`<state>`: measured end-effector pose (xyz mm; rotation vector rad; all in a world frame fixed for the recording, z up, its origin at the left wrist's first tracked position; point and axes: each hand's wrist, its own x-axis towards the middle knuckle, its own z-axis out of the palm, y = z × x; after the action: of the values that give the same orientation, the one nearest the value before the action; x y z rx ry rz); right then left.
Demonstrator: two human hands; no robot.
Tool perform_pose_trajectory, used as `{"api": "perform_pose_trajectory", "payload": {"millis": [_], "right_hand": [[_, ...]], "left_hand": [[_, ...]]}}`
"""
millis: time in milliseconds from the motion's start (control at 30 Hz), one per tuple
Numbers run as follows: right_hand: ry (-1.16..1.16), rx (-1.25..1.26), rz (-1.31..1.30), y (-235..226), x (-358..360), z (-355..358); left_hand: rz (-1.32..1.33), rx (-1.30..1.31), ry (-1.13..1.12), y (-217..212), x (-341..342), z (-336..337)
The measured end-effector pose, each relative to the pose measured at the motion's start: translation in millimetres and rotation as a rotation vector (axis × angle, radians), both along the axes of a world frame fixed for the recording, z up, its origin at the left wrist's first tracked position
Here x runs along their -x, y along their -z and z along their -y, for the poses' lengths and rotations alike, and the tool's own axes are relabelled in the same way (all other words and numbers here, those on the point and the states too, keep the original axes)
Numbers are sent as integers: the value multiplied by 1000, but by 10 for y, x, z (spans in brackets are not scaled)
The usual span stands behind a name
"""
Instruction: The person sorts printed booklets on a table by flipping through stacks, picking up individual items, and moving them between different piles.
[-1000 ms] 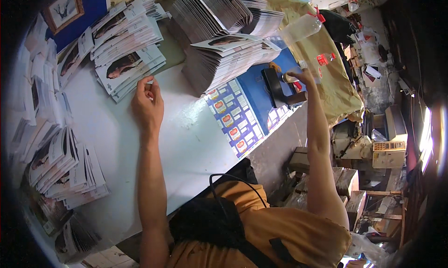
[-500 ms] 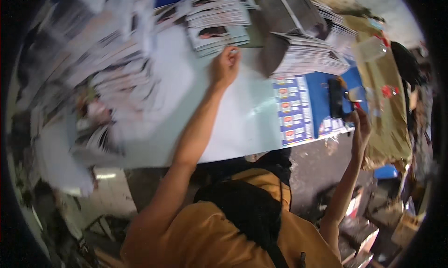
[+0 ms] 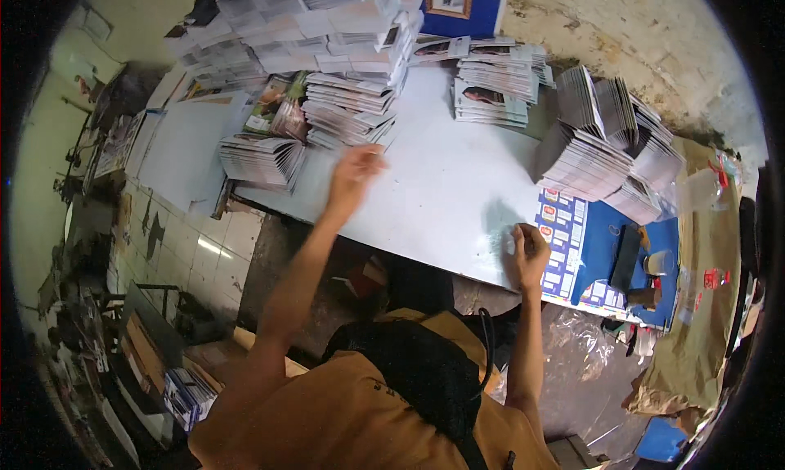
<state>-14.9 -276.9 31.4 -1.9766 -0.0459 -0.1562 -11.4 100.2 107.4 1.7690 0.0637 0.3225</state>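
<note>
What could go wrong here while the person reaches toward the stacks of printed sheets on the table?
1. The left hand reaches toward a fanned stack of folded sheets; a careless pull may slide the sheets off.
2. Another stack lies at the edge of the table and could fall to the floor.
3. The tall piles on the right lean unevenly, close to a plastic bottle; they might tip against it. The right hand rests near the table's front edge.

A long pale table (image 3: 441,192) carries stacks of folded printed sheets (image 3: 347,110) along its far side, a fanned pile (image 3: 609,147) toward the right end, and a blue printed sheet (image 3: 593,249) lying flat at its near right corner
</note>
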Motion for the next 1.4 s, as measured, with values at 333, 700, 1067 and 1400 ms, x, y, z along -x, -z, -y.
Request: {"api": "perform_pose_trajectory", "payload": {"millis": [333, 700, 1067, 1400], "right_hand": [[77, -49, 81, 38, -93, 133], [48, -93, 24, -40, -109, 34], [160, -54, -2, -53, -214, 131], [160, -111, -57, -13, -176, 94]], "left_hand": [[-248, 185, 305, -105, -871, 1196], [316, -1264, -330, 507, -3426, 272], [424, -1017, 51, 78, -4402, 1089], [14, -1376, 495, -55, -4471, 1275]]}}
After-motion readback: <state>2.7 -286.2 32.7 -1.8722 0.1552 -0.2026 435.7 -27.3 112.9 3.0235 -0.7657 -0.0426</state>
